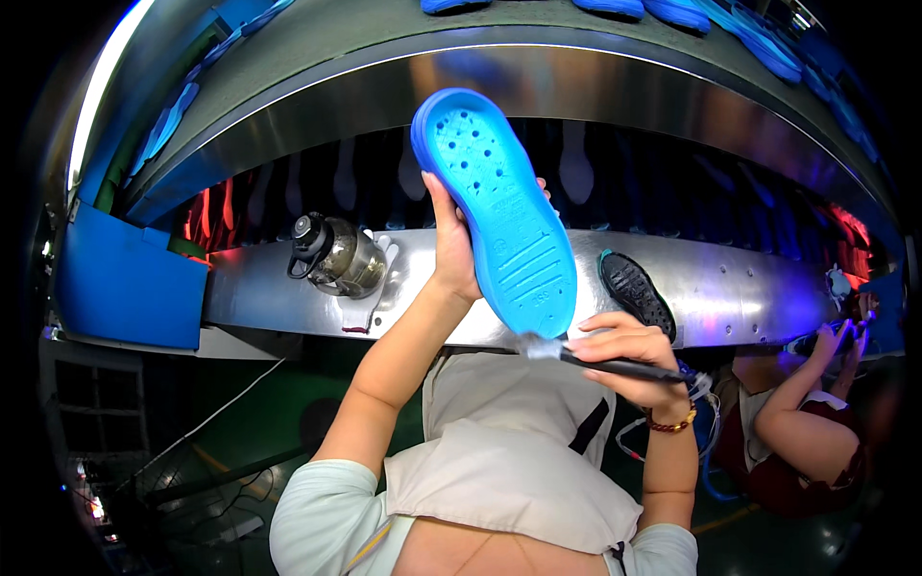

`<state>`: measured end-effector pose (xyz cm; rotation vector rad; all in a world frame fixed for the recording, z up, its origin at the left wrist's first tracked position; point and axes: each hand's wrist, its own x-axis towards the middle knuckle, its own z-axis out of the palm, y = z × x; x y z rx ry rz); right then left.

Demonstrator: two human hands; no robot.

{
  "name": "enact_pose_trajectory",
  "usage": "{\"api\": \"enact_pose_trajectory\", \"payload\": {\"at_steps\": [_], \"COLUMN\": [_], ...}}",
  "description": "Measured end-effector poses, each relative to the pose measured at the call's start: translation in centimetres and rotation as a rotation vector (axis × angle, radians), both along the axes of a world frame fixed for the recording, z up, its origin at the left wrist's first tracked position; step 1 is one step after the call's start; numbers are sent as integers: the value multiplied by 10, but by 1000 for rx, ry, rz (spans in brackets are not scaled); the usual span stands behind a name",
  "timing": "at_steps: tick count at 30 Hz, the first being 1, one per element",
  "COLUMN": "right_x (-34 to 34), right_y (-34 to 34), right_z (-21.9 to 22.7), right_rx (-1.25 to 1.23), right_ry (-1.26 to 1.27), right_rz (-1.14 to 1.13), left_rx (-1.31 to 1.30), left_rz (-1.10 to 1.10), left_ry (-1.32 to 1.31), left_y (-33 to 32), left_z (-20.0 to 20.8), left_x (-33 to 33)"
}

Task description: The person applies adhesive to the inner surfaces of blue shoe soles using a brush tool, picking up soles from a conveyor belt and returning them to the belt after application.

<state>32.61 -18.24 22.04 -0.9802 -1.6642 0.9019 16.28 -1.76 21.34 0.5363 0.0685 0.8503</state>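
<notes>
A bright blue shoe sole [514, 216] stands raised and tilted in front of me, its hollow side with round holes and ribs facing me. My left hand [455, 235] grips it by the left edge, with fingertips showing at its right edge. In my right hand [629, 360] is a black-handled brush [615, 365]. Its pale, blurred tip is at the sole's lower end; whether it touches I cannot tell. A thin clear tube seems to run from the handle's rear. On the steel ledge [735, 288] beside my right hand lies a black shoe sole [638, 293].
A dark-lidded jug [336, 254] stands on the ledge at the left, with a white glove [363, 312] beside it. Beyond, a green conveyor belt [355, 48] carries blue soles [677, 13]. At the right, another person's hands [834, 346] are at work. Cables cross the floor.
</notes>
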Motion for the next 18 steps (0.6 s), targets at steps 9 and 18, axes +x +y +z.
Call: {"api": "enact_pose_trajectory", "payload": {"at_steps": [9, 18], "right_x": [-25, -6], "right_y": [7, 15], "right_z": [-18, 19], "right_rx": [-123, 39], "right_ry": [778, 34], "right_rz": [-238, -82], "left_rx": [92, -72], "left_rz": [56, -58], "left_ry": [-7, -170], "left_y": [-59, -33], "left_z": [3, -1], "left_x": [-2, -1]}}
